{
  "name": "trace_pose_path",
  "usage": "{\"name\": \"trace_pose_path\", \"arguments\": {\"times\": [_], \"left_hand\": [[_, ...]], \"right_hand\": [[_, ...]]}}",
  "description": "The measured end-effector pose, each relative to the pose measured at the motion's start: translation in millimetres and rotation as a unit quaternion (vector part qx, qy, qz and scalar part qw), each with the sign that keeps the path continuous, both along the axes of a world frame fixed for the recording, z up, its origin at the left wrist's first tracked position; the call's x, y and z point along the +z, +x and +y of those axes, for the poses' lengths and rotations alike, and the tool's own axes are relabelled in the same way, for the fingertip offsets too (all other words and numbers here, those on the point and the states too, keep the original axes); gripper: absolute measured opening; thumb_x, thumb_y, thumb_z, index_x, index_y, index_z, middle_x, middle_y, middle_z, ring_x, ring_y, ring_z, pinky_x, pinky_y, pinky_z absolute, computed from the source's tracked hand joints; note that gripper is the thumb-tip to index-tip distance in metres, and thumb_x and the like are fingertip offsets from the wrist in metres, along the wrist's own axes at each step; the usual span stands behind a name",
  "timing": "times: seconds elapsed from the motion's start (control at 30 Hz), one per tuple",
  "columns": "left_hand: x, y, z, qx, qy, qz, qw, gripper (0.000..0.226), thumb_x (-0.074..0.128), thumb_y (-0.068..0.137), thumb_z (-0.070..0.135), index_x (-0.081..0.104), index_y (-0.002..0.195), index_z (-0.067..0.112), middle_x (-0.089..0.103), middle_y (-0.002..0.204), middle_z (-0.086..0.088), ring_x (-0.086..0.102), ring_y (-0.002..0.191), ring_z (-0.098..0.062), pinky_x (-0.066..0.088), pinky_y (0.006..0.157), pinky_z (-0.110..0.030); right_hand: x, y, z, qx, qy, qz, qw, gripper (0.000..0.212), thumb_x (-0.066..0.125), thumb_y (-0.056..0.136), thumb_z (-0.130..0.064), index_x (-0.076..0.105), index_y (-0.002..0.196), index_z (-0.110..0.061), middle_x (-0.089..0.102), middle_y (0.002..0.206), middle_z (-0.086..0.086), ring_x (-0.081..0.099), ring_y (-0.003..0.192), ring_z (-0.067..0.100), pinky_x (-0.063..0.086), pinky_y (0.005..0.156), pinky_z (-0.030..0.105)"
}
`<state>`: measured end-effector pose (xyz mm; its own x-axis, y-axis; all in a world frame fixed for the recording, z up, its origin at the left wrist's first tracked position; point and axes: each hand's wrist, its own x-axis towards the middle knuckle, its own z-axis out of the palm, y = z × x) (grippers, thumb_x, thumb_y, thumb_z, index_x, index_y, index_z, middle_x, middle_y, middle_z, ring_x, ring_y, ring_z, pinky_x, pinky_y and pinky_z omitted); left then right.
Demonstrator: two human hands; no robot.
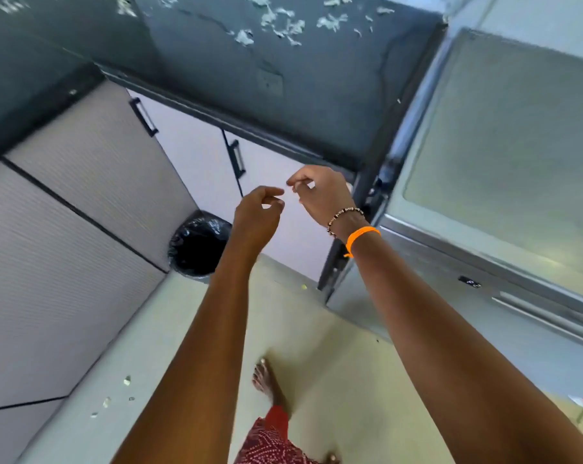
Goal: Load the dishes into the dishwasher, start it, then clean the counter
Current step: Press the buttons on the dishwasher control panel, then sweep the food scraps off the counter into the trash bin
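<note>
Scraps could miss the black-lined round bin (pixel 199 246) and join the pale crumbs already on the floor (pixel 333 380) if I brush carelessly. My left hand (pixel 256 212) and right hand (pixel 320 192) hover close together, fingers loosely pinched, holding nothing I can see. The steel dishwasher (pixel 504 202) stands shut to my right; the dark counter (pixel 283 78) is littered.

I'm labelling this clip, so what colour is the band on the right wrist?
Bright orange; the wristband sits beside a beaded bracelet, clearest in the head view.
</note>
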<state>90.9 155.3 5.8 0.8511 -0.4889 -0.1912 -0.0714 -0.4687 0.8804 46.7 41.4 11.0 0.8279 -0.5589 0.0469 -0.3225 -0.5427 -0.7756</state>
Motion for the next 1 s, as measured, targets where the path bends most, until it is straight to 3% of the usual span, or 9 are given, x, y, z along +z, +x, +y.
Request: {"name": "trace_pose_path", "arguments": {"times": [0.17,0.27,0.37,0.43,0.57,0.67,0.77,0.87,1.0], "left_hand": [[14,55,-14,-0.008,0.005,-0.019,1.0,0.028,0.048,0.095,0.015,0.054,0.123,0.016,0.06,0.117,-0.003,0.055,0.1,-0.014,0.04,0.078,-0.021],[18,90,-31,-0.037,0.012,-0.042,0.998,0.03,0.048,0.096,0.016,0.052,0.125,0.015,0.058,0.124,-0.003,0.051,0.103,-0.01,0.036,0.084,-0.019],[24,126,-49,-0.048,0.0,-0.047,0.998,0.03,0.049,0.095,0.015,0.053,0.125,0.014,0.06,0.118,-0.003,0.051,0.099,-0.009,0.034,0.08,-0.013],[27,149,-64,-0.044,-0.011,-0.039,0.998,0.029,0.049,0.094,0.014,0.054,0.123,0.014,0.061,0.113,-0.003,0.053,0.095,-0.01,0.035,0.076,-0.013],[25,198,-100,-0.043,0.037,-0.106,0.993,0.031,0.054,0.091,0.016,0.055,0.122,0.016,0.06,0.11,-0.002,0.053,0.106,-0.019,0.04,0.092,-0.028],[19,241,-127,-0.01,0.124,-0.179,0.976,0.059,0.062,0.086,0.027,0.037,0.138,0.015,0.041,0.139,-0.004,0.034,0.132,-0.024,0.023,0.11,-0.036],[13,285,-150,-0.029,0.205,-0.172,0.963,0.1,0.061,0.08,0.054,0.004,0.149,0.008,0.007,0.158,-0.007,0.002,0.146,-0.022,-0.001,0.117,-0.039],[9,323,-175,-0.066,0.258,-0.189,0.945,0.12,0.049,0.071,0.076,-0.011,0.147,0.006,-0.006,0.159,-0.006,-0.01,0.146,-0.02,-0.006,0.117,-0.038],[7,358,-203,-0.144,0.291,-0.256,0.91,0.124,0.03,0.064,0.088,-0.018,0.146,0.009,-0.012,0.158,-0.001,-0.014,0.145,-0.017,-0.007,0.117,-0.041]], "right_hand": [[13,65,-10,-0.049,0.025,-0.057,0.997,0.024,0.046,0.086,0.0,0.066,0.097,-0.005,0.067,0.099,0.013,0.062,0.091,0.029,0.049,0.088,0.039],[13,94,-27,-0.087,-0.01,-0.071,0.994,0.023,0.047,0.087,-0.005,0.066,0.1,-0.006,0.066,0.103,0.012,0.059,0.096,0.028,0.039,0.086,0.023],[11,120,-55,-0.163,-0.085,-0.025,0.983,0.028,0.049,0.087,-0.016,0.061,0.111,-0.01,0.059,0.117,0.01,0.049,0.11,0.032,0.027,0.094,0.024],[7,135,-76,-0.224,-0.131,0.057,0.964,0.043,0.052,0.088,-0.022,0.046,0.129,-0.008,0.044,0.134,0.013,0.035,0.126,0.033,0.021,0.109,0.033],[-5,168,-114,-0.256,-0.109,0.167,0.946,0.079,0.048,0.091,-0.04,0.005,0.145,-0.001,0.004,0.154,0.017,0.0,0.143,0.032,0.0,0.117,0.041],[-9,208,-151,-0.266,-0.111,0.182,0.94,0.09,0.043,0.09,-0.052,-0.007,0.145,-0.001,-0.008,0.155,0.016,-0.008,0.144,0.029,-0.004,0.117,0.039],[-8,244,-188,-0.289,-0.098,0.193,0.932,0.098,0.042,0.087,-0.06,-0.011,0.144,0.0,-0.012,0.154,0.017,-0.01,0.144,0.029,-0.005,0.117,0.039],[-6,277,-228,-0.318,-0.103,0.198,0.921,0.1,0.041,0.085,-0.064,-0.01,0.145,-0.001,-0.011,0.155,0.017,-0.008,0.144,0.029,-0.004,0.117,0.04],[0,317,-275,-0.342,-0.09,0.203,0.913,0.089,0.031,0.09,-0.061,-0.003,0.146,-0.001,-0.004,0.156,0.016,-0.006,0.144,0.028,-0.003,0.118,0.04]]}}
